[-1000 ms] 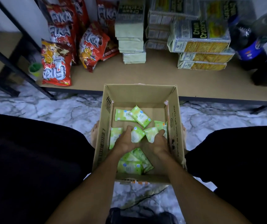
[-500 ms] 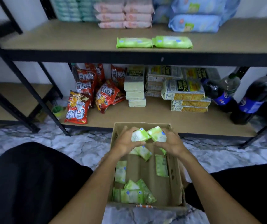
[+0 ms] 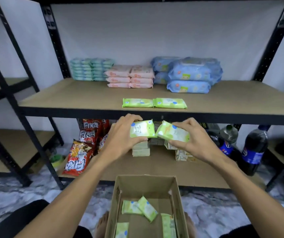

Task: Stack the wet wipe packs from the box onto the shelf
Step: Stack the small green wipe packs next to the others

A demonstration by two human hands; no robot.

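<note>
My left hand (image 3: 120,134) grips a green wet wipe pack (image 3: 142,128) and my right hand (image 3: 195,140) grips another green wet wipe pack (image 3: 173,132). Both are held side by side just below the front edge of the middle shelf (image 3: 86,102). Two green packs (image 3: 154,103) lie end to end near that shelf's front. The open cardboard box (image 3: 115,200) stands on the floor between my knees, with several green packs (image 3: 141,209) loose inside.
Teal, pink (image 3: 130,78) and blue wipe packs (image 3: 192,74) are stacked at the back of the middle shelf. The lower shelf holds red snack bags (image 3: 78,157), cracker boxes and dark soda bottles (image 3: 253,150). Black metal uprights (image 3: 17,107) frame the shelving.
Both hands rose out of the box, each with a green pack, up to the middle shelf's front edge. The view tilted upward, showing the whole middle shelf.
</note>
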